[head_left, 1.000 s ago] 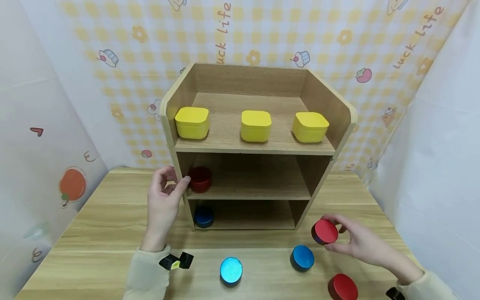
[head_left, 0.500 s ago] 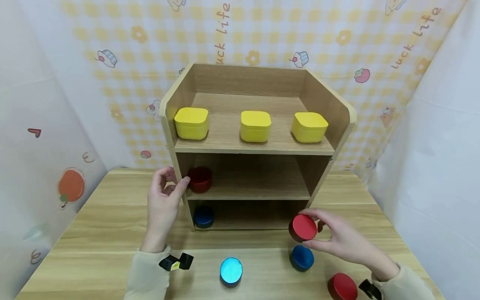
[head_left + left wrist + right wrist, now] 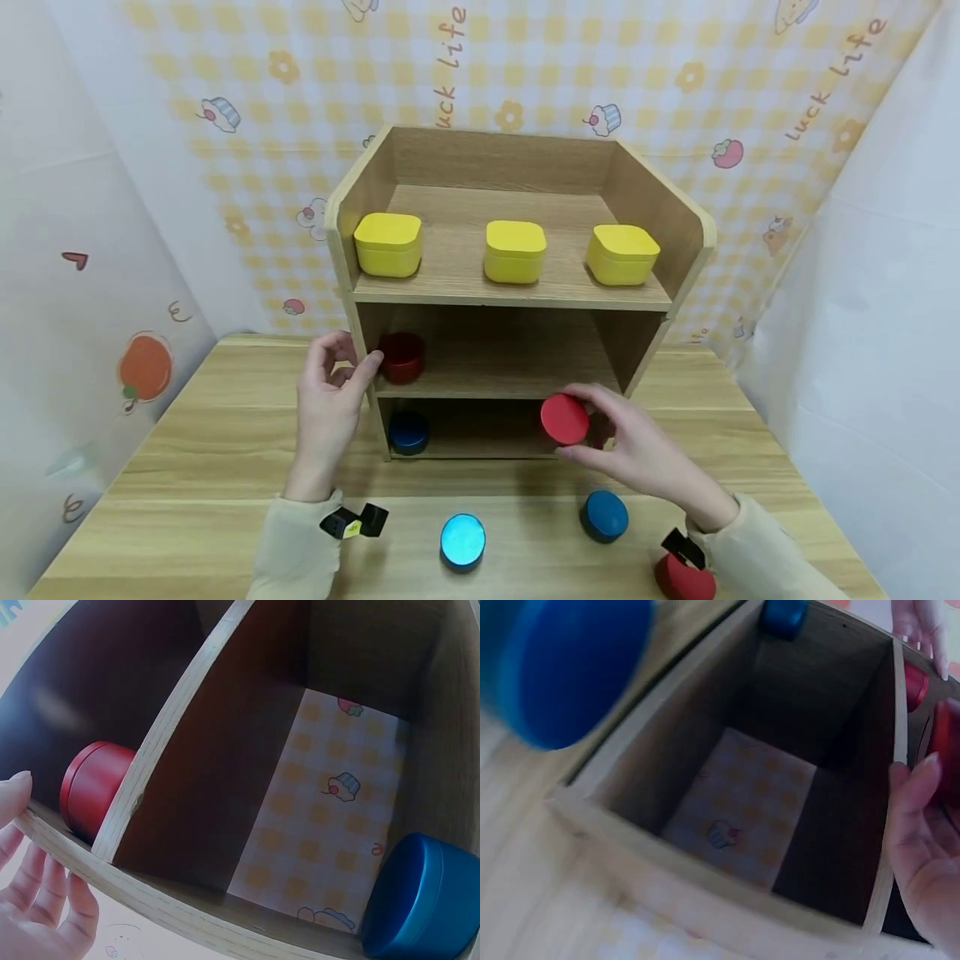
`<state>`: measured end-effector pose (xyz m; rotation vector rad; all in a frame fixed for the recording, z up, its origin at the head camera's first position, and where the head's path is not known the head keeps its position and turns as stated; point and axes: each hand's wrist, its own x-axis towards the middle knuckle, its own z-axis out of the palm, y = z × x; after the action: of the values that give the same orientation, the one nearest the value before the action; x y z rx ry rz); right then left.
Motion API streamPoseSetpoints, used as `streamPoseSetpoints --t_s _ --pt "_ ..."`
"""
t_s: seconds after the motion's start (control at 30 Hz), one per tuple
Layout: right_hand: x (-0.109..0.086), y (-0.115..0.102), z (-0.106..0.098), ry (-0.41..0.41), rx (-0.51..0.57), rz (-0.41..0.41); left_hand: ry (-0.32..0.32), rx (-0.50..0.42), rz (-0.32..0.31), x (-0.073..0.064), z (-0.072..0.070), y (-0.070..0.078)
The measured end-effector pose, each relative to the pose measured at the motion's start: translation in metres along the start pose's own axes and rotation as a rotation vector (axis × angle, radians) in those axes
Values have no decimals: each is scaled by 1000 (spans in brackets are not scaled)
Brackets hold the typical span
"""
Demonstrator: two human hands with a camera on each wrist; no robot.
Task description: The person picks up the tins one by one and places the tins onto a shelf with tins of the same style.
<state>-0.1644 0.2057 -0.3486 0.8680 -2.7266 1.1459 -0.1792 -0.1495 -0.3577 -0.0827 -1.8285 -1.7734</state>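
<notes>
My left hand (image 3: 330,408) grips the left side panel of a small wooden shelf (image 3: 510,298), thumb at its front edge and fingers outside. Just inside that panel, a red round tin (image 3: 402,358) stands on the middle level. Below it, a blue round tin (image 3: 408,432) sits in the lower left corner. Between thumb and fingers my right hand (image 3: 637,442) holds another red round tin (image 3: 565,418), its flat lid toward the head camera, in front of the shelf's lower right part. In the right wrist view this held tin (image 3: 951,750) is partly cut off by the frame edge.
Three yellow boxes (image 3: 515,252) stand in a row on the top level. On the table, a shiny blue tin (image 3: 462,542) lies front centre and another blue tin (image 3: 605,516) under the right forearm's side. A red tin (image 3: 684,579) is partly hidden by the right wrist strap.
My right hand has carried the red tin left and upward, from over the table at the right to the shelf front. The left hand has stayed at the side panel.
</notes>
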Motion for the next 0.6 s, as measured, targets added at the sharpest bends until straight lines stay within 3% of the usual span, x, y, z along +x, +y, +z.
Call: streamPoseSetpoints --t_s 0.3,0.6 --pt "38 -22 14 100 -21 76 14 -2 -2 0 -1 1" --pt "61 -39 22 38 92 216 -1 -14 -1 0 1 0"
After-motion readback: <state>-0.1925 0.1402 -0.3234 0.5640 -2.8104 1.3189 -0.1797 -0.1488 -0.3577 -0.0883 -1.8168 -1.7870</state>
